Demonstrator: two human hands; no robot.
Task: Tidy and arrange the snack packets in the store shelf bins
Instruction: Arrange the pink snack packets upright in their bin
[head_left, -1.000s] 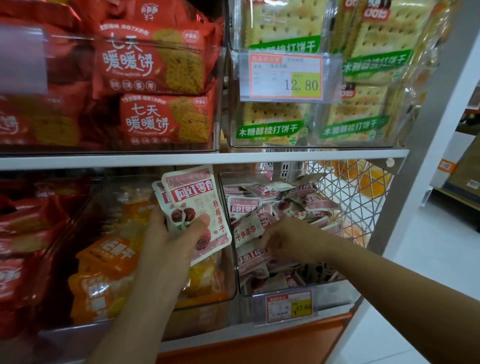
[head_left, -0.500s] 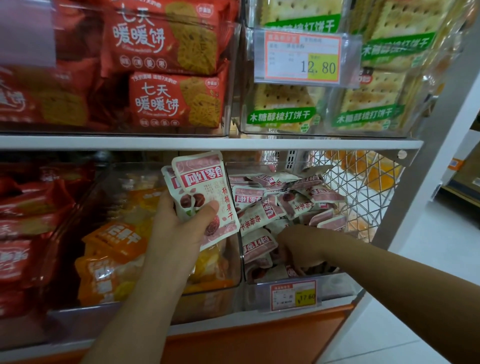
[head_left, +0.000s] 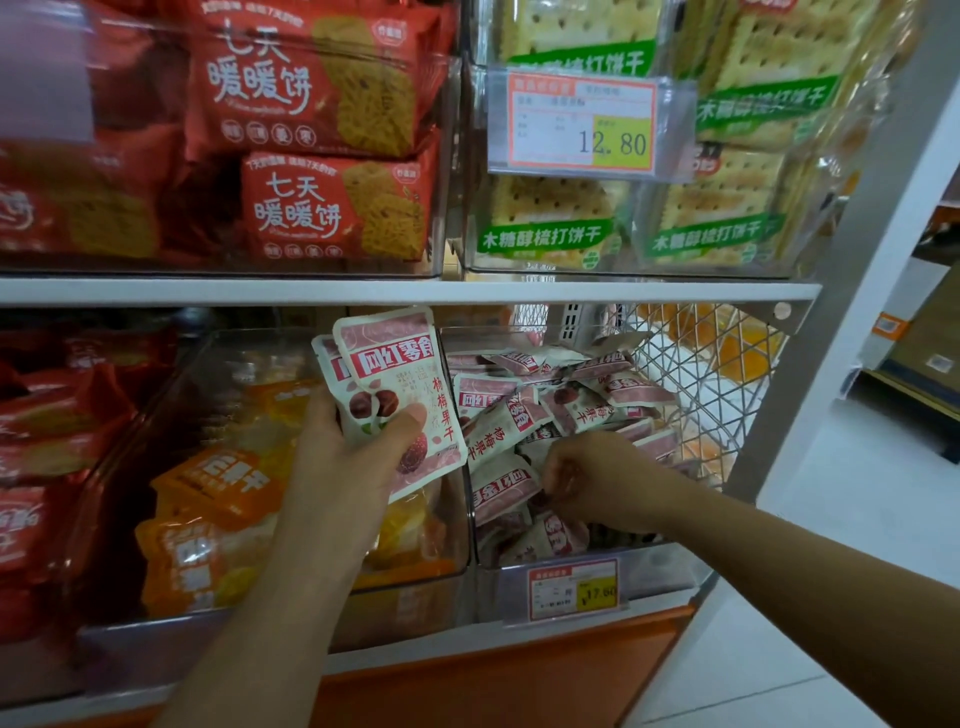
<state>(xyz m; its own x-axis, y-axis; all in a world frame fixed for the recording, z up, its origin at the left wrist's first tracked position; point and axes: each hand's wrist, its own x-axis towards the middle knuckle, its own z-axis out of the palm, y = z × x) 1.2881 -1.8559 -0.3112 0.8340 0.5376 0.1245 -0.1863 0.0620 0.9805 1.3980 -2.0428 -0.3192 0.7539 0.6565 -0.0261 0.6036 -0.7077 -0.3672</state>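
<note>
Two pink dried-fruit packets (head_left: 400, 374) are gripped upright by the left hand (head_left: 353, 457), in front of the clear bin (head_left: 670, 569). The right hand (head_left: 602, 478) is curled among the bin's loose packets (head_left: 587, 405); a grasp cannot be confirmed.

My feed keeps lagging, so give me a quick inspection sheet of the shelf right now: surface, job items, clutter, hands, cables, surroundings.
Surface: white shelf board above; clear bin on the lower tier, price tag on its front.
Job's things: loose packets, pink and white, jumbled at mixed angles in the clear bin; held packets, at least two, fanned upright.
Clutter: orange packets in the neighbouring bin; red biscuit packs and green-labelled crackers on the upper tier.
Hands: left hand grips the held packets, thumb across the front; right hand is down in the pile, fingers curled; whether it holds one is hidden.
Cables: nothing seen.
Surroundings: wire mesh side panel, pale floor on the right.
</note>
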